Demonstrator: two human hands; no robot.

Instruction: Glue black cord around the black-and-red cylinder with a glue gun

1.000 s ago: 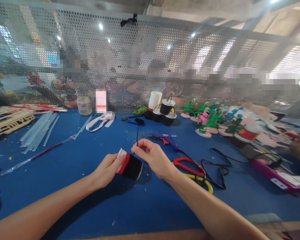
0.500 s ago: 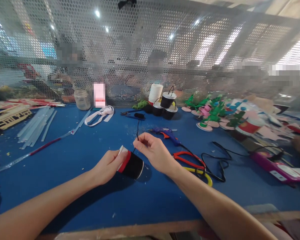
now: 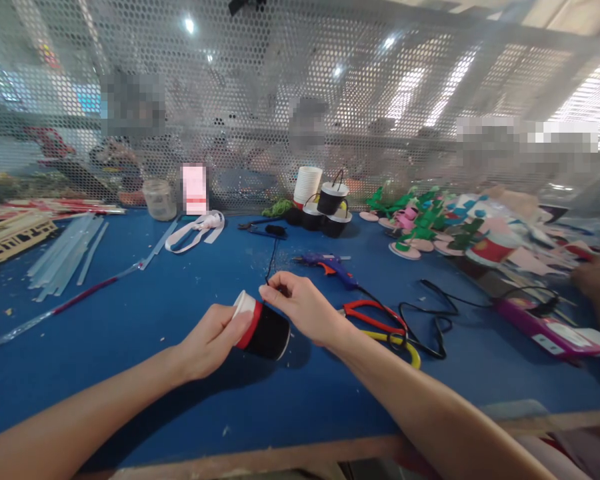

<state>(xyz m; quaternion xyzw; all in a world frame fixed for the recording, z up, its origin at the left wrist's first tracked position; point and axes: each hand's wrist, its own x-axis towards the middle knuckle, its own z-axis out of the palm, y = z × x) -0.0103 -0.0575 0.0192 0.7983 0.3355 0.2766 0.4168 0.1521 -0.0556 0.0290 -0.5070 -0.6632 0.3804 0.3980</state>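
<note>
We note the left hand (image 3: 213, 340) gripping a black cup (image 3: 266, 331); right hand (image 3: 305, 307) pinches black string (image 3: 271, 257). Glue gun (image 3: 330, 265) and scissors (image 3: 380, 320) lie just beyond.

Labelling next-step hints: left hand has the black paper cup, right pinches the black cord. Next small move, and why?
Probably bring the thin black cord down onto the rim of the black paper cup with the red band. The left hand holds the cup tilted on its side; the right hand pinches the cord's end right above it, the rest trailing slack across the blue table.
</note>
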